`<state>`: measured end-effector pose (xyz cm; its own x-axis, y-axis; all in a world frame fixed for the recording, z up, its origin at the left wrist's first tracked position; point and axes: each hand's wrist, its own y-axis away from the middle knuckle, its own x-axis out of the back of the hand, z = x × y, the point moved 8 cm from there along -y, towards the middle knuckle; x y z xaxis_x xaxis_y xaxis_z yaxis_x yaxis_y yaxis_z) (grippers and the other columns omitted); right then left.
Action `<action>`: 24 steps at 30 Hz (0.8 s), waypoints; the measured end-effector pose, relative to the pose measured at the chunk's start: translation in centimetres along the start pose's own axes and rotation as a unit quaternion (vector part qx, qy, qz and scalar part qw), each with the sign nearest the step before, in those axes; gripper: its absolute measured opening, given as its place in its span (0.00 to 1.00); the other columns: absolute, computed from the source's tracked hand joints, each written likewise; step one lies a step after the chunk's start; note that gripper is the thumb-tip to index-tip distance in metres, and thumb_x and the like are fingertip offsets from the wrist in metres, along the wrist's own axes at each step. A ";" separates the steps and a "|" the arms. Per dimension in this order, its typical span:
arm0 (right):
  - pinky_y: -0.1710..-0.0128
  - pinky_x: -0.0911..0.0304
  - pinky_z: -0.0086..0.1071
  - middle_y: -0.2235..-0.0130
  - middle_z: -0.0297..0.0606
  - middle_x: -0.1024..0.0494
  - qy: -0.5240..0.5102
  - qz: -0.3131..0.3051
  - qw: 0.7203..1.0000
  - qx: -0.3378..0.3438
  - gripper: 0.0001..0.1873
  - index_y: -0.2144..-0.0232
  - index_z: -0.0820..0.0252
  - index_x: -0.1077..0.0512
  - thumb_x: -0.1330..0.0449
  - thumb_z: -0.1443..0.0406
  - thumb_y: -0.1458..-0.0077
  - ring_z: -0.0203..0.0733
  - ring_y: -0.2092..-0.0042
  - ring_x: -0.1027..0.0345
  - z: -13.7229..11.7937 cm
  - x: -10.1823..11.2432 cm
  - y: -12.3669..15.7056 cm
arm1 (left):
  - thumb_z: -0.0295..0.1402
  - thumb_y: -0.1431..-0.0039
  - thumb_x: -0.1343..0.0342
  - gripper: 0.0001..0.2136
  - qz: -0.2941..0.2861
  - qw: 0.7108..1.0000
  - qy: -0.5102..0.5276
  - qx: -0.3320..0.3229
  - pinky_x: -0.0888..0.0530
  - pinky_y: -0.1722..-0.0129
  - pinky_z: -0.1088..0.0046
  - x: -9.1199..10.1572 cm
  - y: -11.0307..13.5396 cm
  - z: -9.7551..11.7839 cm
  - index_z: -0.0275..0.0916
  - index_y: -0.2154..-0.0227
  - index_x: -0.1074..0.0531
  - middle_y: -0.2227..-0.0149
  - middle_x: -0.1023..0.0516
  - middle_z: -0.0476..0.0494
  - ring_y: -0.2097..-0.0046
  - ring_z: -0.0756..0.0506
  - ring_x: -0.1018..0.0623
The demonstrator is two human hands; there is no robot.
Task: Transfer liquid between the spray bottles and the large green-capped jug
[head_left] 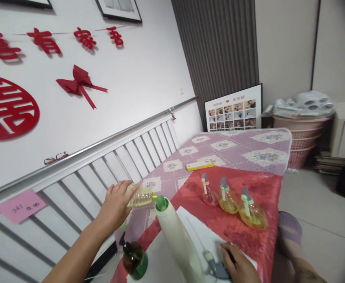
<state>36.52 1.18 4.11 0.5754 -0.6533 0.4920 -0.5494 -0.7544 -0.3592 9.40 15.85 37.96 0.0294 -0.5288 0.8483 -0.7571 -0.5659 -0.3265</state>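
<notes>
My left hand (117,204) grips a clear ribbed plastic bottle (142,197) of yellow liquid, tipped sideways with its neck at a green funnel (161,203). The funnel sits in the mouth of a tall pale green bottle (176,239). My right hand (238,262) is low on the right with curled fingers, beside a grey and green spray head (215,265) with a thin tube. Whether it grips the spray head cannot be seen. An amber pump bottle (135,259) stands left of the tall bottle.
Three small spray bottles (229,201) stand on a red cloth (257,184), two holding yellow liquid. A yellow-edged flat box (200,165) lies behind them on the patterned tablecloth (234,145). White railing (125,157) runs along the left. Pink baskets (302,135) stand at the back right.
</notes>
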 end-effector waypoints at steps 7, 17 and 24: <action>0.57 0.30 0.34 0.62 0.41 0.19 0.006 -0.007 1.000 -0.008 0.16 0.65 0.56 0.27 0.49 0.54 0.46 0.46 0.59 0.24 0.3 -0.4 0.0 | 0.21 0.53 0.47 0.32 -0.005 1.000 -0.002 0.000 0.39 0.45 0.50 0.0 0.0 0.2 0.49 0.43 0.42 0.42 0.35 0.40 0.42 0.36 0.37; 0.59 0.30 0.33 0.64 0.40 0.19 -0.007 -0.005 1.000 -0.005 0.14 0.66 0.55 0.27 0.48 0.55 0.46 0.45 0.61 0.24 -0.1 -0.1 0.0 | 0.22 0.52 0.47 0.32 -0.006 1.000 -0.009 -0.005 0.39 0.46 0.50 0.4 -0.1 0.3 0.49 0.43 0.42 0.41 0.36 0.41 0.42 0.36 0.37; 0.59 0.30 0.33 0.63 0.41 0.19 -0.009 -0.013 1.000 -0.010 0.14 0.65 0.56 0.27 0.48 0.56 0.46 0.45 0.61 0.24 -0.1 -0.1 0.0 | 0.21 0.52 0.47 0.32 -0.009 1.000 -0.008 -0.008 0.40 0.46 0.49 0.3 -0.1 0.2 0.49 0.43 0.43 0.41 0.36 0.41 0.42 0.36 0.38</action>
<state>36.41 1.24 4.18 0.6004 -0.6341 0.4873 -0.5459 -0.7703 -0.3297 9.67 15.63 38.13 0.0537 -0.5279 0.8476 -0.7667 -0.5656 -0.3037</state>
